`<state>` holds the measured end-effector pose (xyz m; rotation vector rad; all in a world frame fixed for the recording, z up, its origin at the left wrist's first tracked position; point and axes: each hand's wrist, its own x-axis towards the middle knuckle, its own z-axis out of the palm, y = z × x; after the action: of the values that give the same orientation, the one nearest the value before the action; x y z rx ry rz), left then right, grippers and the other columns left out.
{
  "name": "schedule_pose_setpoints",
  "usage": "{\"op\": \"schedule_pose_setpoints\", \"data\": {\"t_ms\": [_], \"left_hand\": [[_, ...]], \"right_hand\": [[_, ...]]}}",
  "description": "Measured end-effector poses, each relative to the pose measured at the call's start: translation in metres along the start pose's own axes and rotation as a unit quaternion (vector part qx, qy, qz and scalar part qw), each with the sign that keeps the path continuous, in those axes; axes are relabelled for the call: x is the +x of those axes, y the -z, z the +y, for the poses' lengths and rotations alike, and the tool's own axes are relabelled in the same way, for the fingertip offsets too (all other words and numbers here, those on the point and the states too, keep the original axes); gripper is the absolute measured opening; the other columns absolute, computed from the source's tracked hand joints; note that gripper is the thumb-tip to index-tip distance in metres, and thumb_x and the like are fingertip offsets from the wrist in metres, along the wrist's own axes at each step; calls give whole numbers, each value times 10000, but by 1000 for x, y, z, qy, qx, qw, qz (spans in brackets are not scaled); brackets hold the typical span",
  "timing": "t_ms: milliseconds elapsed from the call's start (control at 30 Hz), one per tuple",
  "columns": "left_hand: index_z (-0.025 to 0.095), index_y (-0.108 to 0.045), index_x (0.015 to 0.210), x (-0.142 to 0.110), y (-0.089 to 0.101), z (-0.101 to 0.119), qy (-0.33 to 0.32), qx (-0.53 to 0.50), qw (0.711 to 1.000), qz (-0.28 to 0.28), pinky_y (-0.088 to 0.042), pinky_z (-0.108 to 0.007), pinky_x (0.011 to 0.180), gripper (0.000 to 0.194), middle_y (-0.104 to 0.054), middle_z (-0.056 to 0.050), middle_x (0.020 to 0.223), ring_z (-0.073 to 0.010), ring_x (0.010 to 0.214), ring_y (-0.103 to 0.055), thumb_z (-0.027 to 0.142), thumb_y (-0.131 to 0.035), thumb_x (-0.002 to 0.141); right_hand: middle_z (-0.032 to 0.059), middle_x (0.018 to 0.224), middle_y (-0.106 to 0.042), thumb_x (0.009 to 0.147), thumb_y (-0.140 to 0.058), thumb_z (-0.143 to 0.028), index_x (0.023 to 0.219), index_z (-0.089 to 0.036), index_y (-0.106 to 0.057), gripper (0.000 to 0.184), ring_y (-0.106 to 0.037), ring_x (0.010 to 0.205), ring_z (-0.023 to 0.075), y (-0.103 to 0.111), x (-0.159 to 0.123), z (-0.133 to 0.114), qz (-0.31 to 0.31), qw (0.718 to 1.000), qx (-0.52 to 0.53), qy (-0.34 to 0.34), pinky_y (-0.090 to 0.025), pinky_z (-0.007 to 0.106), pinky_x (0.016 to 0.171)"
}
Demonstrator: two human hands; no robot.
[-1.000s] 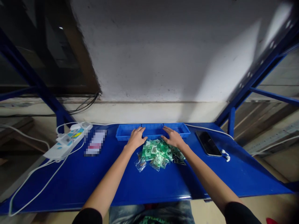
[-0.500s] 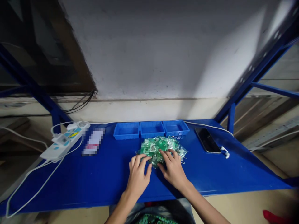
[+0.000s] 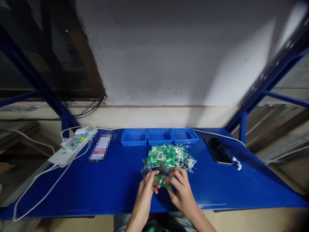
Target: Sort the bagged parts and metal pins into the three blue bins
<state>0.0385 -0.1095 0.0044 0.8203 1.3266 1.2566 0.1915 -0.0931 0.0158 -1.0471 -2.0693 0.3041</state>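
Both hands on one green packet [image 3: 161, 181], held just above the near side of the table, in front of the main pile. Left hand [image 3: 146, 190] grips its left end, narrow grip, thumb on top and fingertips curled under. Right hand [image 3: 180, 189] has thumb and bent fingers closed around the right end, also narrow. Packet is small and motion-blurred, can't read the print or contents from here. Pile of packets [image 3: 166, 154] lies just beyond the fingertips: clear film, green and white inserts, some with dark slender pieces showing, a few bags spilling off both sides. Behind that, three blue bins in a row at the back of the table: left bin [image 3: 134, 143], middle bin [image 3: 160, 142], right bin [image 3: 185, 141], side by side, pile sitting close to the middle and right ones. Blue table [image 3: 108, 187] under everything. Right side: dark-screened phone [image 3: 218, 150] lying at an angle, white earbuds [image 3: 237, 163] just beside its near end. Left side: white power strip [image 3: 70, 149] with plugs and looped white cable [image 3: 43, 206], then a pale flat item [image 3: 100, 147], pixelated, can't identify it.
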Motion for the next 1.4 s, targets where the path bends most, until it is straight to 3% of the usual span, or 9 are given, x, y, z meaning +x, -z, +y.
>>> {"op": "schedule_pose_setpoints", "data": {"t_ms": [100, 267, 400, 500, 667, 833, 1033, 1167, 1400], "left_hand": [[195, -633, 1024, 5, 5, 5, -4, -17, 999, -27, -490, -276, 716, 403, -662, -99, 1016, -210, 890, -624, 465, -655, 725], [229, -471, 1247, 13, 13, 1, -119, 59, 991, -4, -490, -293, 812, 503, -647, -88, 1065, -197, 912, -634, 402, -601, 793], [264, -506, 1236, 9, 15, 1, -192, 152, 970, -2, -483, -306, 840, 400, -642, -72, 1103, -211, 999, -608, 340, -535, 844], [269, -657, 1004, 7, 15, 3, -263, 219, 939, -33, -472, -338, 861, 213, -670, -57, 1000, -213, 985, -600, 273, -496, 865], [238, -701, 832, 6, 15, 2, -319, 255, 911, -63, -445, -371, 900, 238, -626, -73, 1059, -218, 1035, -556, 219, -467, 866], [246, -699, 927, 0, 18, 0, -245, 248, 937, -22, -387, -369, 946, 204, -550, -86, 1156, -249, 1127, -481, 338, -545, 829], [135, -659, 917, 2, 17, 2, -41, -5, 997, -65, -392, -239, 563, 502, -635, -79, 801, -146, 667, -554, 560, -398, 858], [143, -640, 977, 3, 17, 9, -37, -100, 992, -61, -389, -202, 579, 355, -644, -59, 864, -122, 700, -562, 411, -657, 746], [142, -631, 1012, 3, 21, 9, -44, -73, 995, -59, -455, -292, 783, 364, -653, -94, 961, -215, 919, -591, 424, -610, 783]], "right_hand": [[58, 1067, -546, 799, -440, -82, 1071, -320, -556, 380, -400, 1153, 279, -8, -4, -4, -5, 1000, -6, -4, -382, 492, 921], [86, 1066, -552, 800, -535, -273, 1061, -275, -598, 268, -491, 1036, 273, -15, -1, -11, 5, 980, 105, -167, -420, 450, 884], [54, 801, -606, 823, -500, -491, 864, -204, -637, 320, -563, 748, 200, -15, 8, -16, 3, 893, 293, -343, -453, 315, 674], [28, 674, -578, 801, -518, -542, 747, -170, -609, 386, -528, 628, 152, -18, 14, -16, 1, 819, 399, -412, -394, 249, 559], [1, 623, -549, 716, -661, -451, 733, -160, -580, 303, -495, 588, 123, -25, 16, -14, 57, 783, 465, -409, -372, 222, 548], [14, 722, -583, 767, -623, -372, 794, -185, -569, 196, -538, 680, 148, -24, 10, -15, 125, 853, 382, -332, -421, 241, 624], [46, 898, -600, 836, -510, -170, 855, -213, -591, 94, -553, 878, 184, -22, 2, -20, 93, 978, 163, -92, -429, 299, 784], [66, 978, -551, 836, -482, -114, 902, -223, -593, 169, -521, 943, 193, -26, -2, -21, 92, 991, 88, -41, -430, 316, 805], [64, 916, -547, 850, -413, -102, 862, -212, -612, 228, -523, 880, 186, -33, -6, -23, 77, 992, 94, -40, -428, 302, 755]]}}
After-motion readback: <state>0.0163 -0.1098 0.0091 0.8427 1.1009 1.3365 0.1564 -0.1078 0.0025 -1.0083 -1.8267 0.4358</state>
